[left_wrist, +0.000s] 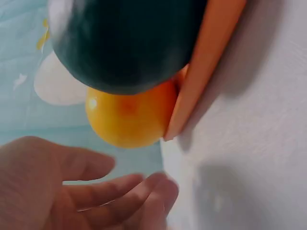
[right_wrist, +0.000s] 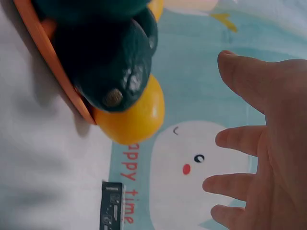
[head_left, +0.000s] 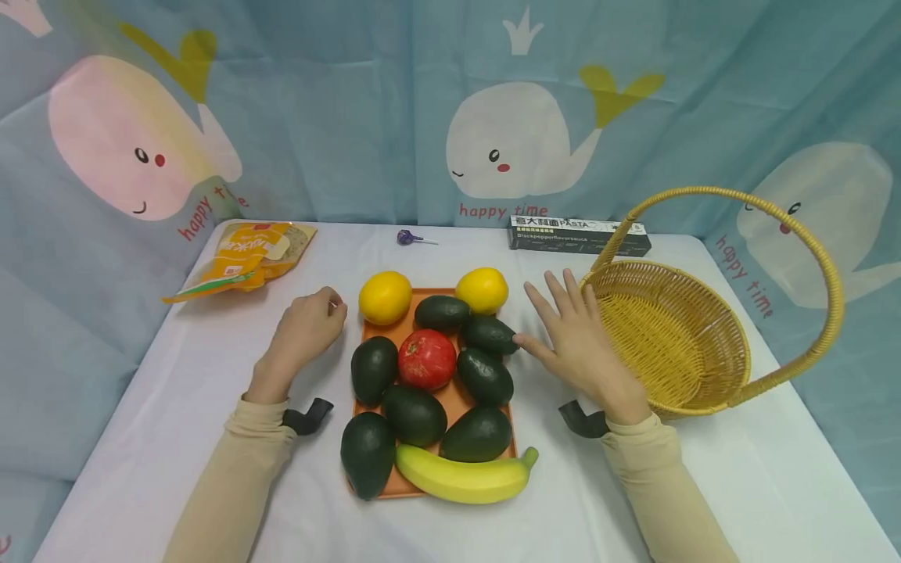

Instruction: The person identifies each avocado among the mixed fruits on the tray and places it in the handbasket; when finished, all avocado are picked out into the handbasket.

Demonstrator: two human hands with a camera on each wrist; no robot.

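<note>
An orange tray (head_left: 456,400) lies in the middle of the table. It bears several dark green avocados (head_left: 375,371), a red pomegranate (head_left: 427,359), two yellow lemon-like fruits (head_left: 482,291) at its far corners and a banana (head_left: 464,475) along its near edge. Left of the tray, my left hand (head_left: 310,328) has loosely curled fingers around nothing; its wrist view puts the hand (left_wrist: 110,196) apart from a yellow fruit (left_wrist: 129,117). Right of the tray, my right hand (head_left: 580,344) spreads its fingers, holding nothing. Its thumb is close to an avocado (head_left: 489,335); contact is unclear.
A yellow wicker basket (head_left: 735,336) with a tall handle stands at the right, beside my right hand. Along the back are an orange food bag (head_left: 253,254), a purple lollipop (head_left: 406,237) and a black pasta box (head_left: 577,238). A whale-print curtain (head_left: 338,102) hangs behind.
</note>
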